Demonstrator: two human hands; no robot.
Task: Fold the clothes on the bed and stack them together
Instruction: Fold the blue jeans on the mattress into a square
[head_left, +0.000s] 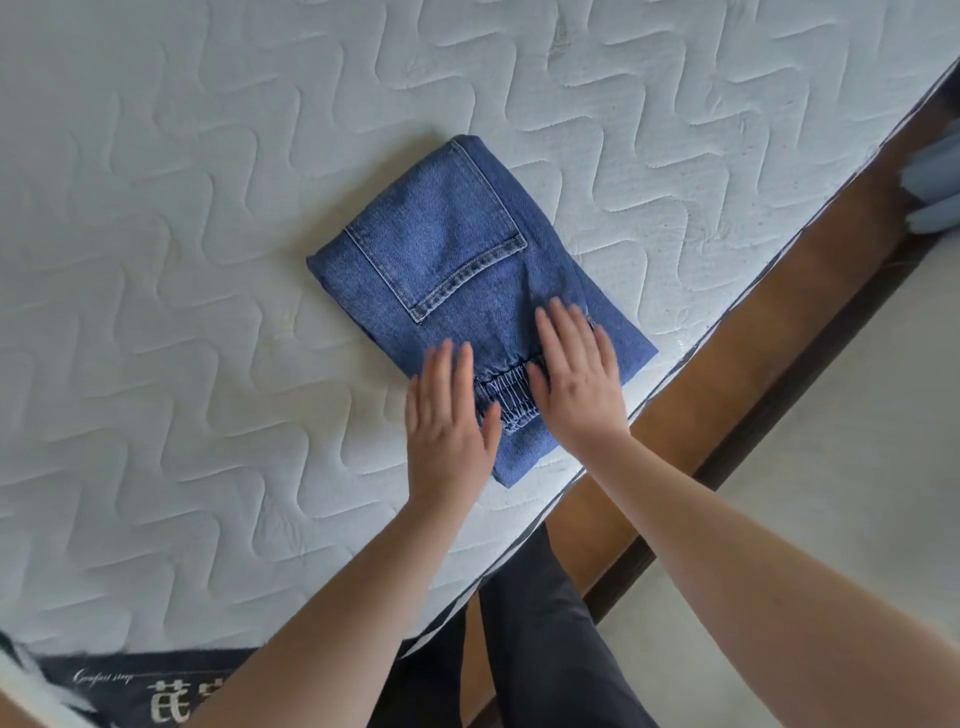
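Observation:
A pair of blue jeans (457, 260) lies folded into a compact rectangle on the white quilted mattress (182, 234), back pocket facing up and the elastic waistband toward me. My left hand (449, 421) lies flat with straight fingers on the near left corner of the jeans, partly on the mattress. My right hand (576, 374) presses flat on the near right part, over the waistband. Neither hand grips the fabric.
The mattress edge (675, 358) runs diagonally from upper right to lower left, with the brown wooden bed frame (753, 332) beside it. A pale blue cloth (935, 187) shows at the far right edge. My dark trouser legs (540, 623) stand by the frame.

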